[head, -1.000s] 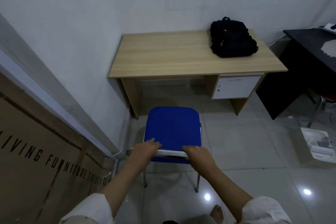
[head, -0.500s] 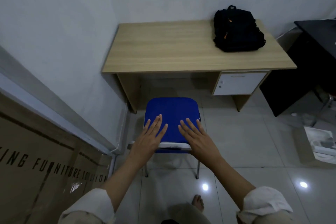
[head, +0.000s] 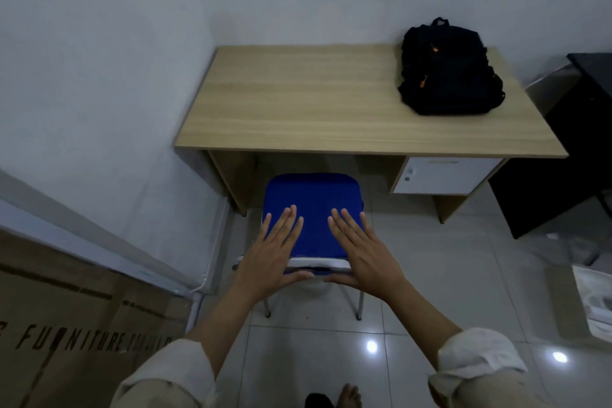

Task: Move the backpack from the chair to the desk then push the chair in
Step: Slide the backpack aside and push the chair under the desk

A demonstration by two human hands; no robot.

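My left hand [head: 270, 257] and right hand [head: 362, 257] are both flat and released, fingers spread, palms against the white top edge of the blue chair [head: 313, 209] backrest, grasping nothing; my thumbs point toward each other just below that edge. Directly beyond my fingertips the chair's front edge sits just under the front edge of the wooden desk [head: 298, 103], in the knee space to the left of the white drawer [head: 440, 175]. The black backpack [head: 448, 71] lies on the desk's far right corner, well apart from both hands, up and to the right of my right hand.
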